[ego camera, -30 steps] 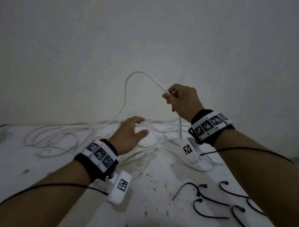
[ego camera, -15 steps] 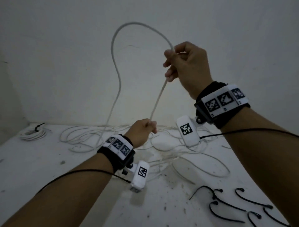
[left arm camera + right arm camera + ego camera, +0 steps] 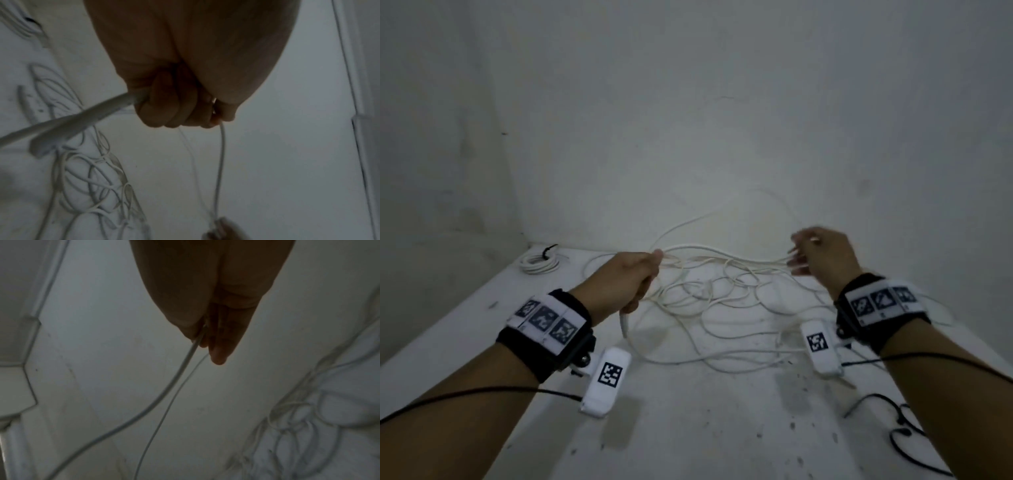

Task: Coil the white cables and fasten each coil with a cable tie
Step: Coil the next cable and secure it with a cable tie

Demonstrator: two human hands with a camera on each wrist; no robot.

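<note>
A white cable stretches roughly level between my two hands above the table. My left hand grips it in a fist, and the cable's end sticks out below the fist. In the left wrist view the fist is curled round the cable. My right hand is blurred; in the right wrist view its thumb and fingers pinch the cable. More of the white cable lies in a loose tangle on the table under both hands.
A coiled white cable with a black tie lies at the table's back left corner. Several black cable ties lie at the front right. The speckled white table meets a plain wall behind and on the left.
My right hand has come down from high in front of the wall and moved right. The cable's tall loop has dropped, and the cable now spans between both hands.
</note>
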